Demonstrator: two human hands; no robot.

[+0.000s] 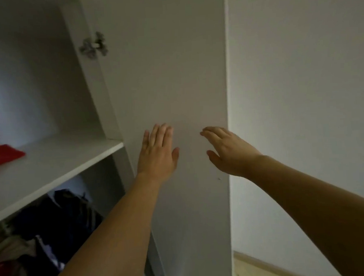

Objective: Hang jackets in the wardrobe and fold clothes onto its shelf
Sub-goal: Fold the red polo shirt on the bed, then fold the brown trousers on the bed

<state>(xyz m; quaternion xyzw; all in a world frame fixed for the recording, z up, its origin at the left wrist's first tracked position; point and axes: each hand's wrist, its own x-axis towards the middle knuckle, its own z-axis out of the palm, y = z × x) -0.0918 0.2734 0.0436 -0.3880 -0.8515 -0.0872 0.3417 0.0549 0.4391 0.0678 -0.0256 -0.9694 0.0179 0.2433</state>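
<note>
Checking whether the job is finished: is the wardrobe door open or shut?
Open. The wardrobe door swings out on its hinge, exposing the shelf. Left hand lies flat on it.

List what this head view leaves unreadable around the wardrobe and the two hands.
- Red folded cloth on the white shelf: cut by the left edge.
- Dark hanging garments under the shelf: dim, blurred, partly behind the left forearm; rail and hangers not visible.
- Left hand and right hand, fingers straight, at the white open door: contact cannot be told.
- Metal hinge: blurred.
</note>
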